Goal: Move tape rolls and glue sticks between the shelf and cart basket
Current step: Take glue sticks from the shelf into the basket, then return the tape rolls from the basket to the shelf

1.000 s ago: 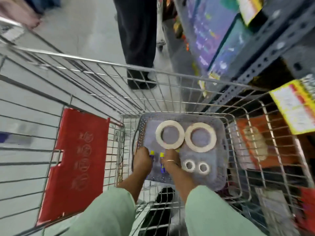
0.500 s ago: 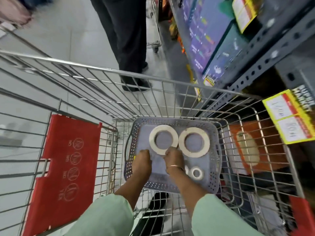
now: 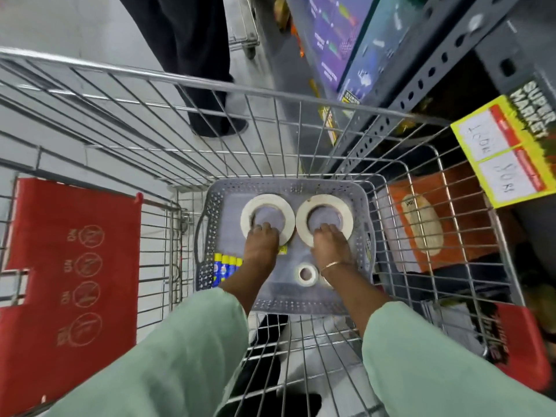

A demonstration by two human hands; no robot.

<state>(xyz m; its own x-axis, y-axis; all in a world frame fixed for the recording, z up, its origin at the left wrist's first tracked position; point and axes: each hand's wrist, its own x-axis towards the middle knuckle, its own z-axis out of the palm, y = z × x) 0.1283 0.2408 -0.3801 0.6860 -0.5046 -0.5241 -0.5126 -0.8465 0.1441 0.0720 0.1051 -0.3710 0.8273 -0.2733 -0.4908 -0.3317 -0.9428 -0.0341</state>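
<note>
Now both my hands down inside grey perforated basket [image 3: 365,206] in wire cart [image 3: 210,88]. Left hand [image 3: 261,241] fingertips curled over near edge of left large tape roll [image 3: 251,207], gripping it. Right hand [image 3: 330,242] same on right large tape roll [image 3: 341,206]. Rolls lie flat, side by side. Glue sticks [image 3: 224,267] at basket's left wall; small tape roll [image 3: 306,275] between my wrists. Shelf [image 3: 421,85] at right.

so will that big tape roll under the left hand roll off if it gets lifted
Probably not while flat: the left big roll lies on its face in the basket. It looks stiff, likely keeping its ring shape. Tipped onto its edge, it could roll. The left hand rests on its near rim.
</note>
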